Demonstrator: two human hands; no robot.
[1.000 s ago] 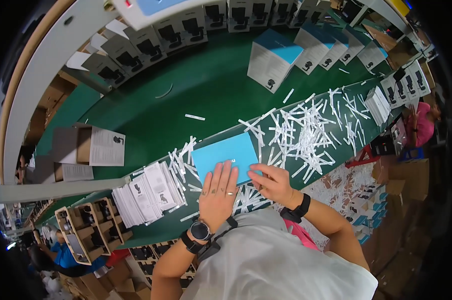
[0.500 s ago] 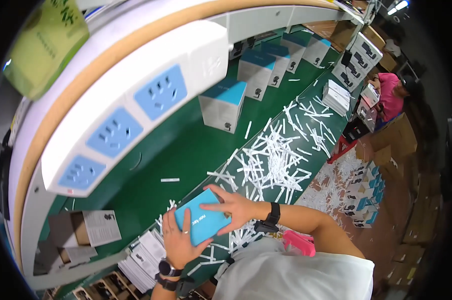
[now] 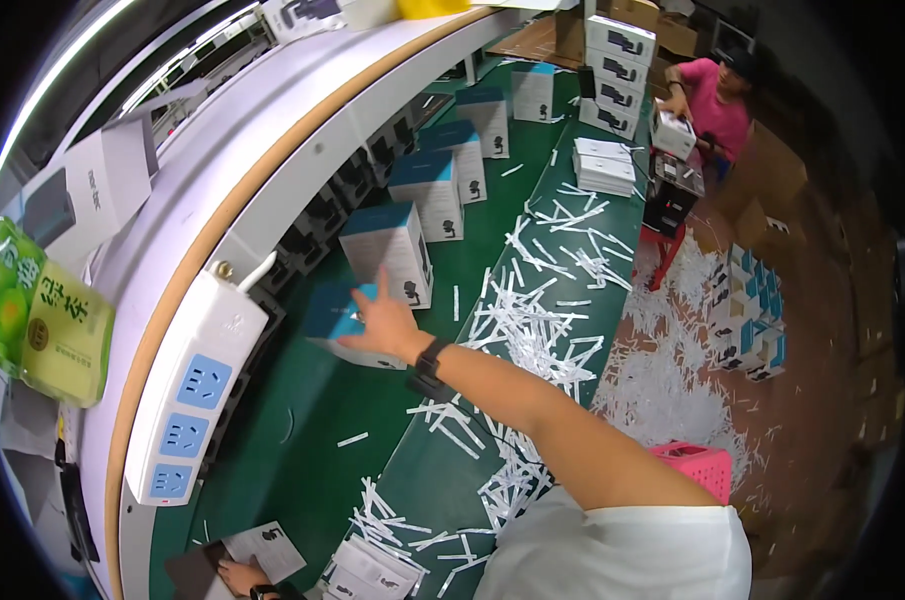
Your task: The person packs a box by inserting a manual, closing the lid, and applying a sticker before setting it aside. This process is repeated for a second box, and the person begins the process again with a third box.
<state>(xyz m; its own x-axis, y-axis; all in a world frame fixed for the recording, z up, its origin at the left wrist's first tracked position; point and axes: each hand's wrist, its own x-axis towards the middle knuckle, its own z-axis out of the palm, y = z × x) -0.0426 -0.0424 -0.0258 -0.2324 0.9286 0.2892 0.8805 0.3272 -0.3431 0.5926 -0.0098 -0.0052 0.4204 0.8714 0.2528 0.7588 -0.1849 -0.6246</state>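
Observation:
My right hand (image 3: 380,325) reaches over a box with a blue top (image 3: 334,310) on the green table, its fingers spread across the top and right side. This box is nearest in a row of similar white-and-blue boxes, with another blue-topped box (image 3: 387,255) right behind it. At the lower left, my left hand (image 3: 244,577) is closed on an unfolded grey-and-white carton (image 3: 267,548); its fingers are partly hidden. Beside that hand lies a stack of white printed leaflets or flat cartons (image 3: 372,572).
White paper strips (image 3: 532,335) litter the table. A white power strip (image 3: 197,400) hangs along the shelf edge (image 3: 212,210). A pink basket (image 3: 697,470) stands at my right side. Farther right, a person in pink (image 3: 717,105) handles a white box. More boxes (image 3: 747,310) stand on the floor.
My right hand has carried the blue-topped box forward and left to the row. My left hand has left that box and moved down-left to the grey-and-white carton. The view has turned.

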